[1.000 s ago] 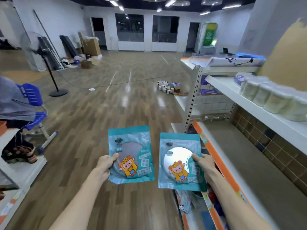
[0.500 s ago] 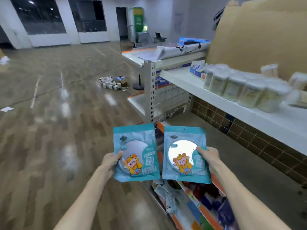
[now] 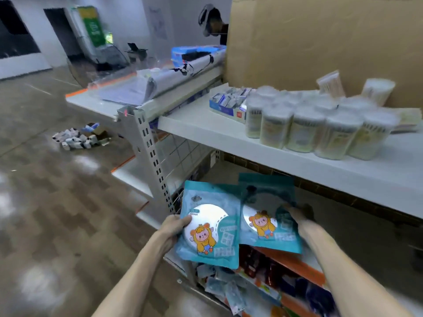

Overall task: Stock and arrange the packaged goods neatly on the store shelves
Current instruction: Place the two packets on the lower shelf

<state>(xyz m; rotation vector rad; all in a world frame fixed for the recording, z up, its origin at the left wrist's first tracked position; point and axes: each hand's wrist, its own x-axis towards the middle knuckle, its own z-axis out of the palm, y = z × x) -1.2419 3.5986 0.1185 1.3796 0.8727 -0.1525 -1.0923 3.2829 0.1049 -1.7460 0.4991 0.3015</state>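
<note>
I hold two teal mirror packets with a cartoon figure on each. My left hand [image 3: 174, 227] grips the left packet [image 3: 209, 225] by its left edge. My right hand [image 3: 298, 215] grips the right packet [image 3: 267, 213] by its right edge, and that packet reaches in under the white upper shelf [image 3: 297, 161], over the grey middle shelf [image 3: 357, 239]. The left packet overlaps the right one's left edge. A lower shelf [image 3: 263, 284] beneath my hands holds several mixed packets.
Several clear tubs of cotton swabs [image 3: 309, 126] and a blue-white box of small packs [image 3: 229, 101] stand on the upper shelf before a large cardboard sheet [image 3: 320, 42]. A perforated metal upright [image 3: 151, 156] marks the shelf's left end. Small boxes [image 3: 80, 138] lie on the wooden floor.
My view has swung right toward the shelves. Both packets have moved closer to the shelving, and the right one has gone in under the upper shelf, now overlapped by the left.
</note>
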